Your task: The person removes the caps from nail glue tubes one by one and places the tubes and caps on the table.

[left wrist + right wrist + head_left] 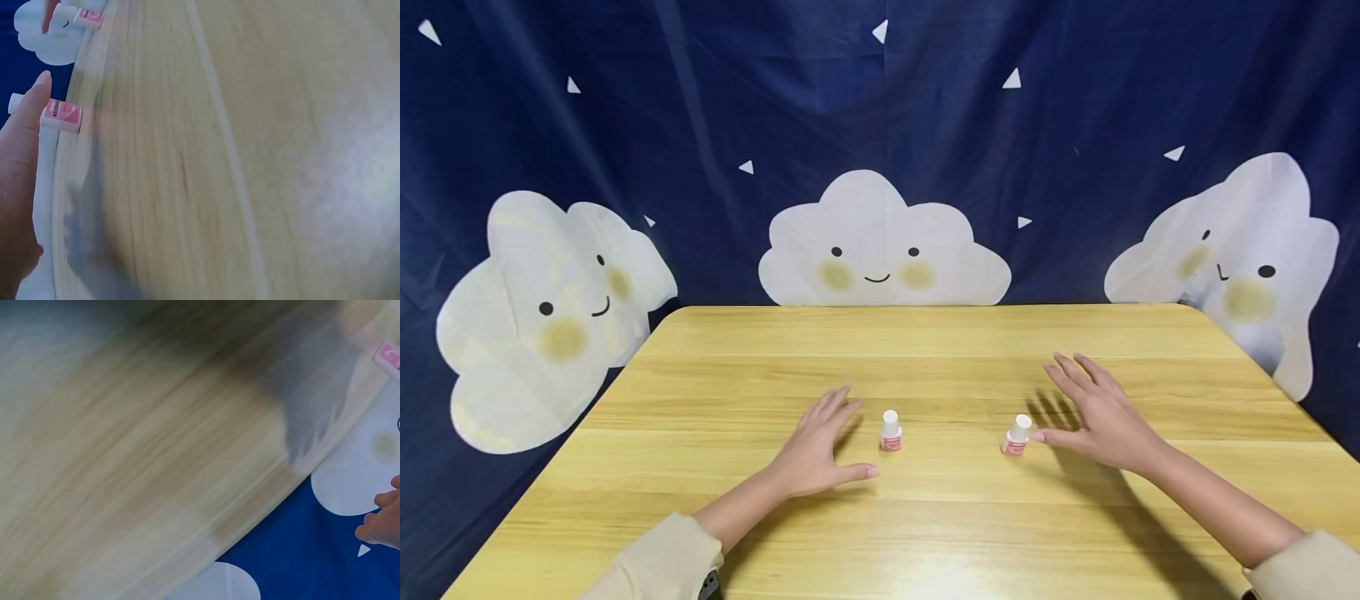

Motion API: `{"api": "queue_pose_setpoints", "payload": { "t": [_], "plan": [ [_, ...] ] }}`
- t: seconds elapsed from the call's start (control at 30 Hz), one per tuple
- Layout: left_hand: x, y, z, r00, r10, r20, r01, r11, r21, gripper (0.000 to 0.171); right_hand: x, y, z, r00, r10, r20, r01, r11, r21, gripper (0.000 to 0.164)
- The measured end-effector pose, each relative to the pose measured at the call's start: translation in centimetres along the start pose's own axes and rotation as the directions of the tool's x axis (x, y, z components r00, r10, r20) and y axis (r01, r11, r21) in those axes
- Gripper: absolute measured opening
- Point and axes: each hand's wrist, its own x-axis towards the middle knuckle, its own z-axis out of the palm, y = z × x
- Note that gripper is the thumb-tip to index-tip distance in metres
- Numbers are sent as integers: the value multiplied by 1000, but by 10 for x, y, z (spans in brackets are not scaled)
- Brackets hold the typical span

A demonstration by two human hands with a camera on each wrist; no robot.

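Note:
Two small white bottles with white caps and pink labels stand on the wooden table. The left bottle (891, 432) is upright, just right of my left hand (816, 454), whose fingers are spread with the thumb stretched toward it. In the left wrist view, my thumb (28, 119) overlaps that bottle's neck. Beside the right bottle (1017, 435), which leans slightly in the head view, is my right hand (1105, 417). Its fingers are extended and its thumb tip is right at the bottle's side. Only part of the right bottle's label (391, 356) shows in the right wrist view.
The light wooden table (775, 542) reaches back to a dark blue curtain (1075, 100) printed with smiling white clouds and small white triangles. Both forearms wear beige sleeves (658, 558). Shadows of the hands fall on the tabletop.

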Motion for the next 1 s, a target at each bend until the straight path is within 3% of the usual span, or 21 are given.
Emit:
{"api": "queue_pose_setpoints", "payload": {
  "t": [0.23, 0.37, 0.73, 0.87, 1.0],
  "plan": [
    [5, 5, 4, 999, -44, 2, 43, 975, -217, 83, 11, -13, -7, 999, -8, -48, 16, 985, 173, 80],
    [8, 8, 7, 998, -48, -33, 36, 950, -310, 78, 16, -19, -7, 998, -29, -50, 39, 978, 204, 76],
    [14, 10, 14, 995, -8, -96, -30, 918, -395, 68, 29, -32, -4, 992, -97, -80, 112, 968, 222, 70],
    [16, 12, 16, 996, -28, -83, -9, 906, -422, 64, 33, -36, -3, 990, -116, -84, 132, 965, 225, 68],
    [18, 12, 17, 997, -54, -59, 20, 879, -477, 57, 38, -40, -2, 991, -117, -67, 130, 964, 232, 68]
  ]
}}
